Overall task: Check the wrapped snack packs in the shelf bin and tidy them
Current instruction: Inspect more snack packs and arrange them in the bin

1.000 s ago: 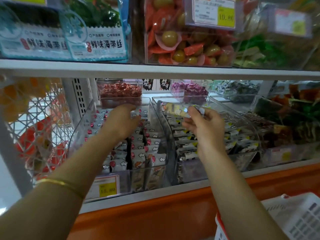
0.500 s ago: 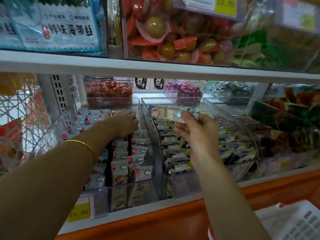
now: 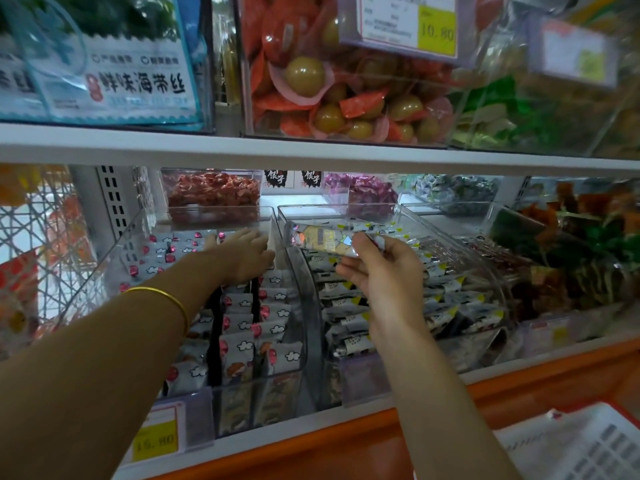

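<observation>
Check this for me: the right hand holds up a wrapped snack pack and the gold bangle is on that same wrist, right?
In the head view the gold bangle is on the left wrist, not the right; the right hand does hold up a wrapped snack pack.

Pinched at its right end in right hand (image 3: 384,268): one snack pack (image 3: 322,239) - long, shiny clear-and-silver wrapper with cartoon print, roughly level, raised over the back of the right bin (image 3: 346,209). Below it in that clear bin: black-and-yellow packs (image 3: 457,289), white wrappers with black and yellow corners, overlapped in loose, uneven rows. In the left bin (image 3: 114,258), clear plastic, just beside it: cloud-print packs (image 3: 242,327) - white with red dots, standing on edge in neat front-to-back files up front, flatter and scattered at the back under left hand (image 3: 242,254).
</observation>
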Demonstrator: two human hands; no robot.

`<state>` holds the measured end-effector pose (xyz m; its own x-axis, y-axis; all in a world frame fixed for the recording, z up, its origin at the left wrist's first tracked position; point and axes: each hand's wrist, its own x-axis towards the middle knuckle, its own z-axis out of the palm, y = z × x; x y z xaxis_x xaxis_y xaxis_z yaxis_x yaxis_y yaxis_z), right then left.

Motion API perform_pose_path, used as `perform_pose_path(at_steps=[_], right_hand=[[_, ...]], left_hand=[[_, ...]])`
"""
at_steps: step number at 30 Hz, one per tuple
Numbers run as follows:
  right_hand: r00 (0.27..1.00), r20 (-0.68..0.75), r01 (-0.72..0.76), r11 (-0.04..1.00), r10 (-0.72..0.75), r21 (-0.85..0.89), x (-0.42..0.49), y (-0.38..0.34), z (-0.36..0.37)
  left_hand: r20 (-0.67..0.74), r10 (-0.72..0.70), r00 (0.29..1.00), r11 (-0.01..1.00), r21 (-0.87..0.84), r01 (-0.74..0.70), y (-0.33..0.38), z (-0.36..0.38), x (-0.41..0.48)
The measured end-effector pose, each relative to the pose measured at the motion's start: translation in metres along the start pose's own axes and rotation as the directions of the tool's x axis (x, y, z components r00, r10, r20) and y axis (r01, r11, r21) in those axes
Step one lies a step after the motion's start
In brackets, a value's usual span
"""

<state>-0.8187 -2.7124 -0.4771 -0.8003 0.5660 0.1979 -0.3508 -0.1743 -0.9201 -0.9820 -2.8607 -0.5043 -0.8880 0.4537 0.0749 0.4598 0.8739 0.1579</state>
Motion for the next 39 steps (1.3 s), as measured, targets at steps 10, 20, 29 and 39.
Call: perform_pose_path(at_steps=[10, 20, 29, 39], right_hand=[[1.0, 0.003, 0.0, 1.0, 0.0, 0.014, 0.002, 0.003, 0.001], [0.984, 0.139, 0.122, 0.989, -0.109, -0.084, 0.018, -0.002, 0.027], [0.845, 0.458, 0.529, 0.562, -0.278, -0.635, 0.075, 0.023, 0.092], [0.707, 0.706, 0.697, -0.191, 0.026, -0.691, 0.097, 0.04, 0.125]], left_hand=[[0.051, 0.01, 0.999, 0.997, 0.071, -0.014, -0.002, -0.006, -0.007], [0.018, 0.097, 0.995, 0.991, 0.088, -0.098, 0.009, -0.007, -0.033], [-0.022, 0.148, 0.989, 0.988, 0.049, -0.147, 0.001, -0.006, -0.044], [-0.065, 0.214, 0.975, 0.977, 0.034, -0.212, -0.014, -0.007, -0.057]])
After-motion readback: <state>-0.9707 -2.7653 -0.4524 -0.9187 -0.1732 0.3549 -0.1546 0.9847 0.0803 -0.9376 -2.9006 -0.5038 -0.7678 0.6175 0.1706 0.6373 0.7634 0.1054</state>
